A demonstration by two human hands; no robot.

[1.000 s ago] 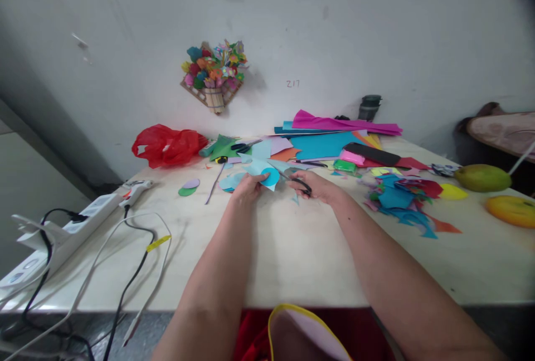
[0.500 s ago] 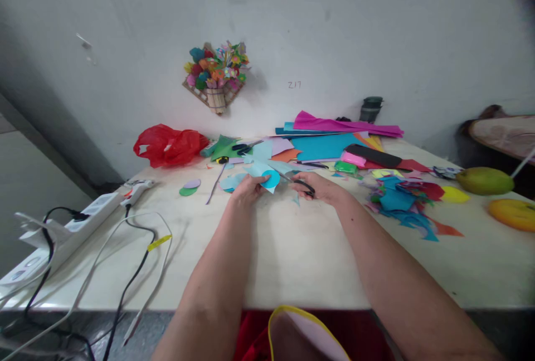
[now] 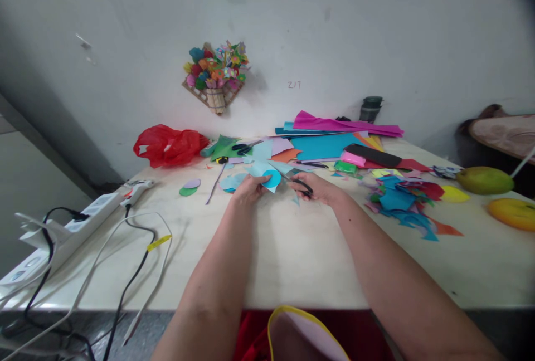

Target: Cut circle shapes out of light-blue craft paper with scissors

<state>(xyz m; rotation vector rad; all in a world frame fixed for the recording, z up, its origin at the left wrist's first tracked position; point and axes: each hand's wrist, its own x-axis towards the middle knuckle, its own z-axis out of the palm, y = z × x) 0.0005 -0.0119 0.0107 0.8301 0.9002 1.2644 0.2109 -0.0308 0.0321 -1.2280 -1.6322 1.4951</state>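
Between the thumb and fingers of my left hand are a bright blue paper circle and a light blue sheet lying behind it. My right hand is closed on black-handled scissors, whose blades point left at the light blue paper, close to the circle's right side. Light blue round pieces lie by my left hand. Farther left, a lilac circle overlaps a green one. A small light blue scrap is below the scissors.
A red plastic bag and a power strip with cables are at the left. Second scissors lie behind my hands. Paper scraps, a black phone-like object and fruit are at the right.
The scissors and my right hand have shifted very slightly left. My left hand keeps its hold on the paper, almost in the same place.
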